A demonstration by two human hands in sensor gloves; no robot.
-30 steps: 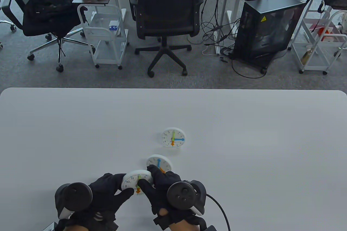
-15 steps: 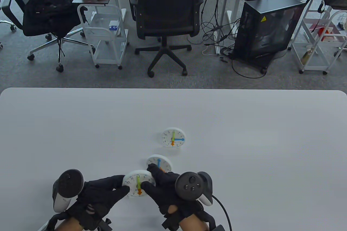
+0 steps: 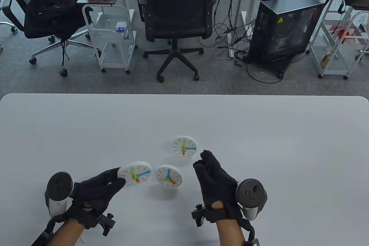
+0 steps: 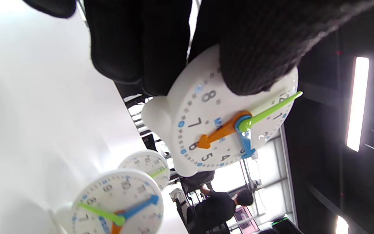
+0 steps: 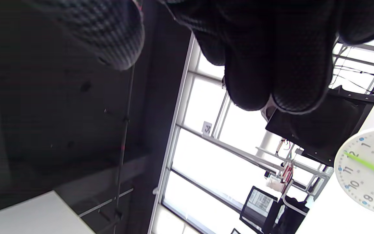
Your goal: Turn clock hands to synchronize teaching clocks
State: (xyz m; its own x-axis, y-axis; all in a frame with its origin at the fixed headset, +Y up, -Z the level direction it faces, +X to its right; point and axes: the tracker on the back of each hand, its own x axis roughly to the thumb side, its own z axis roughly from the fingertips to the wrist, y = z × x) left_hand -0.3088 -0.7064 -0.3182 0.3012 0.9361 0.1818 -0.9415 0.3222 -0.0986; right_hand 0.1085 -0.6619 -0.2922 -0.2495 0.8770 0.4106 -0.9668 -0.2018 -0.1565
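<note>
White bench (image 3: pixel 259 130), office floor behind: three round white plastic teaching clocks with green, blue and orange hands sit toward its near edge.
Left hand (image 3: pixel 95 189) pinches the leftmost clock (image 3: pixel 135 173) by its left rim, thumb on the face. Middle clock (image 3: pixel 169 176) stands just beside it; far clock (image 3: pixel 184 146) stands apart behind. Right hand (image 3: pixel 214 178) hovers right of the middle clock, fingers together, holding nothing.
</note>
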